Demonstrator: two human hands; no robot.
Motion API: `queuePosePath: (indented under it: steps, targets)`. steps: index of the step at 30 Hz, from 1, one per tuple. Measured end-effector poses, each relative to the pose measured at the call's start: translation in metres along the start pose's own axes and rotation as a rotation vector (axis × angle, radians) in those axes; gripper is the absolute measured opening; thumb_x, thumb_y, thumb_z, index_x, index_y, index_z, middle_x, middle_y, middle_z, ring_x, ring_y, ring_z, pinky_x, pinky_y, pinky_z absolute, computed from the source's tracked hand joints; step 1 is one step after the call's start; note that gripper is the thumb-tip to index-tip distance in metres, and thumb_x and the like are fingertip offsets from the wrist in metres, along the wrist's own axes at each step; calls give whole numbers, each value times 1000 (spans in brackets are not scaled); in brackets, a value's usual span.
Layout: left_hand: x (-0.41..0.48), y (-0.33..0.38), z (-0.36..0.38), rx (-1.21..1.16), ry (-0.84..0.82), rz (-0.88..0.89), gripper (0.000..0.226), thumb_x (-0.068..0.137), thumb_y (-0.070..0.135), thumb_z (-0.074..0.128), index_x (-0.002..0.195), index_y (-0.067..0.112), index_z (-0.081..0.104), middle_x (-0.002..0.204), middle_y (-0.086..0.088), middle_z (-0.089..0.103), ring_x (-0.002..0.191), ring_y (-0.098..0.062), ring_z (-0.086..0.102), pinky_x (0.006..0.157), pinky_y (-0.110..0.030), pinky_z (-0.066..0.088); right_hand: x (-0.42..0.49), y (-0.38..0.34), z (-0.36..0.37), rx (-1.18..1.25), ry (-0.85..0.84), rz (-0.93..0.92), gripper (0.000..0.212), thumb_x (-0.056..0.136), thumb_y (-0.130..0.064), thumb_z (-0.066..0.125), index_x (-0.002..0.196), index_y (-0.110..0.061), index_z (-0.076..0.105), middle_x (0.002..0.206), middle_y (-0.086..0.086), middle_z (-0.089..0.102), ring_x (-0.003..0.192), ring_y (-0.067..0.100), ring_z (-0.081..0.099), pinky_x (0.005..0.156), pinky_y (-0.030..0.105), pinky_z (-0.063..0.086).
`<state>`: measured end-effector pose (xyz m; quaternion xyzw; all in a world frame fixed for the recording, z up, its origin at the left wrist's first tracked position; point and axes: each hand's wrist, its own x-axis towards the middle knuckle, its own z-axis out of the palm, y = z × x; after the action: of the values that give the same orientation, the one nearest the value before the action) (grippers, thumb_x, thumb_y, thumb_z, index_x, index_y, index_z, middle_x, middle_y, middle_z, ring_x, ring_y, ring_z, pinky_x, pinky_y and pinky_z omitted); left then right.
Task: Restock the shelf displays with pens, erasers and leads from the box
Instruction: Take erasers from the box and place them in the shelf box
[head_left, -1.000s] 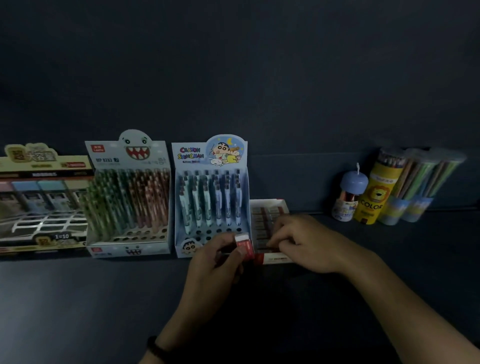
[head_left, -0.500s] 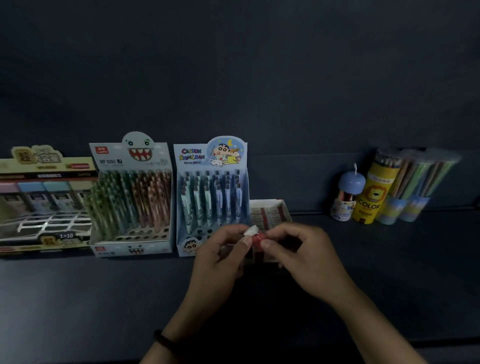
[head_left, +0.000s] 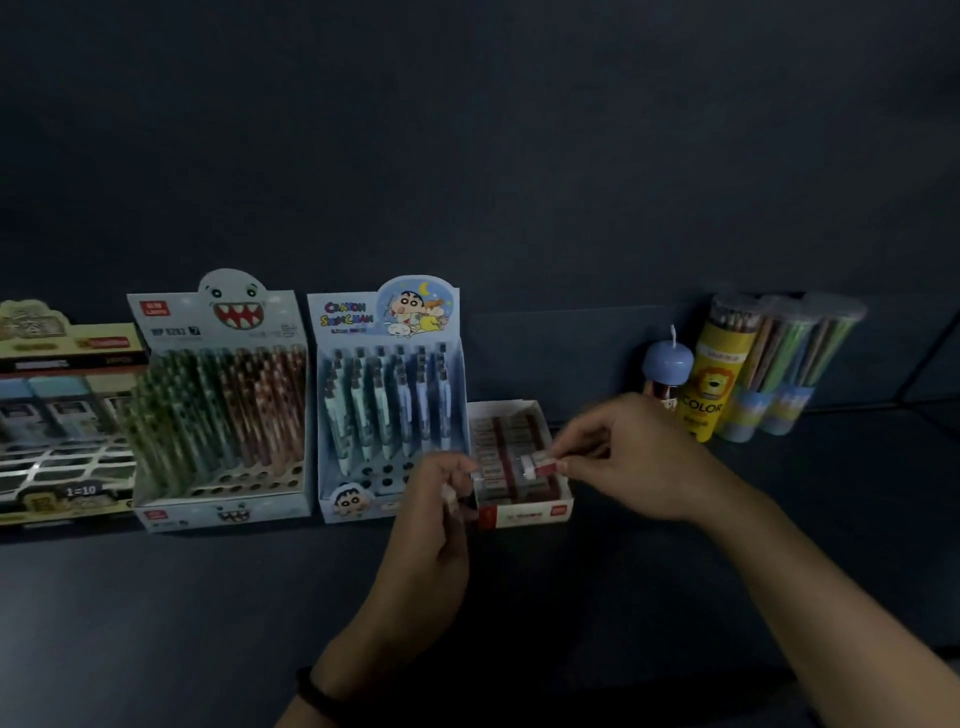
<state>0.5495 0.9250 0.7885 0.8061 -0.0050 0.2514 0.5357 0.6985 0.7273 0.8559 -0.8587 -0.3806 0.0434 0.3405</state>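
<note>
an eraser is pinched by the right hand over the eraser tray, seemingly for slotting in; the left hand is curled beside it, its contents unclear.

Right hand fingertips pinched, forearm extended; left hand loosely curled, wristband on wrist.
</note>
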Motion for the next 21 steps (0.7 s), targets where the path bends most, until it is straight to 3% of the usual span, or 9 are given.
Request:
queuePosePath:
  steps: [3,8,15,21]
  targets:
    - [2,-4,0,-42,68,-30,41,99,-21,43,111,17,54,115,14,63,110,-15,67,90,-26,58,10,-3,1,-173,-111,17,7,87,-32,86,93,-34,83,89,-26,74,88,-11,68,76,17,58]
    - [5,-7,1,-71,104,-119,34,102,-9,58,108,24,66,105,8,70,99,-14,73,83,-28,62,19,5,7,-220,-207,52,10,86,-24,84,91,-32,85,91,-24,76,86,-9,69,81,26,63]
    - [6,-8,4,-149,108,-167,32,102,-11,56,108,18,70,102,5,71,99,-16,74,83,-30,64,26,18,12,-182,-300,49,13,90,-26,81,94,-38,84,99,-29,74,93,-8,68,86,25,60]
    - [3,-12,3,-134,117,-130,38,109,-4,46,126,23,67,110,7,70,108,-20,72,87,-33,64,30,14,14,-277,-436,15,31,95,-17,59,107,-36,82,109,-26,68,94,-2,65,81,24,55]
